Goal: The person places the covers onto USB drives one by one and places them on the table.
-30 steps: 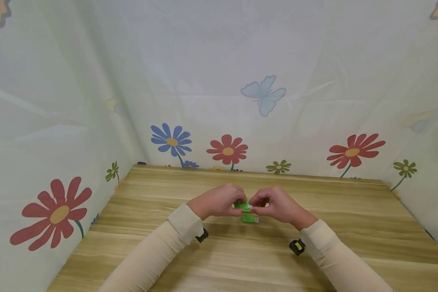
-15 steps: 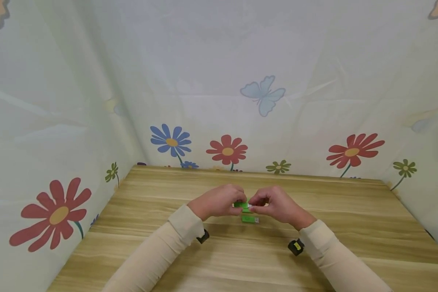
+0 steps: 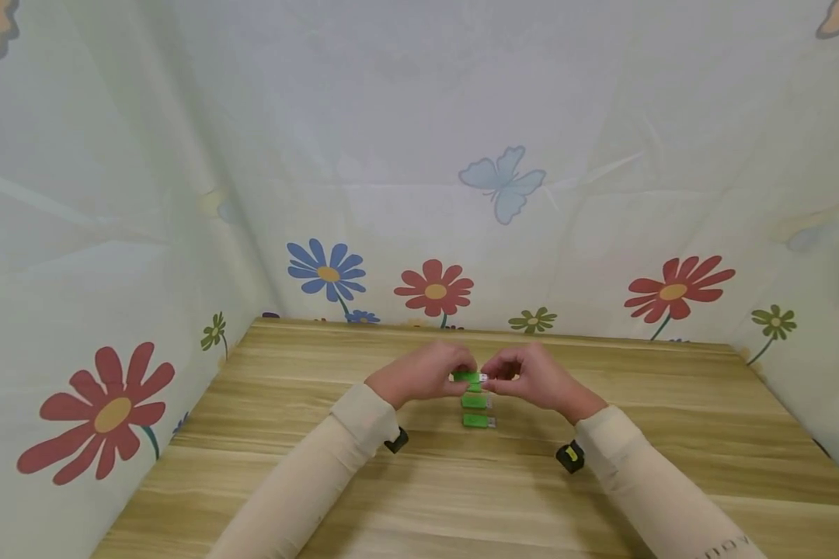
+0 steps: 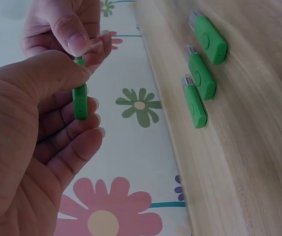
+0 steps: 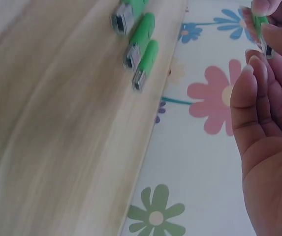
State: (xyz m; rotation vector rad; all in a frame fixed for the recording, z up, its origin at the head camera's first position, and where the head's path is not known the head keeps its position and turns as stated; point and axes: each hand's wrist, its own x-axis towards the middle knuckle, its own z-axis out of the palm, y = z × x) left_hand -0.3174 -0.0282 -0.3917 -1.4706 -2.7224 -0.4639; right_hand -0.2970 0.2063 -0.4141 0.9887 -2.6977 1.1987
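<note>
My left hand (image 3: 426,374) pinches a green USB stick (image 4: 80,102) between thumb and fingers, raised over the far part of the table. My right hand (image 3: 534,376) meets it from the other side, thumb and fingertips at the silver plug end. Under the hands, three more green USB sticks lie in a row with plugs pointing right: the nearest stick (image 3: 475,421), the middle stick (image 3: 473,402), and a far stick (image 4: 195,105) mostly covered by the held one in the head view. In the right wrist view, the held stick's plug (image 5: 268,50) shows beside my right thumb.
The wood-grain table (image 3: 287,365) ends at a white cloth wall (image 3: 363,155) printed with flowers and a butterfly. Cloth also stands along the left and right sides. Black wrist cameras, one of them the right camera (image 3: 570,456), hang below my cuffs.
Both hands have moved a little away from me, toward the back wall, carrying the held USB stick. The middle stick on the table, partly covered before, now shows.
</note>
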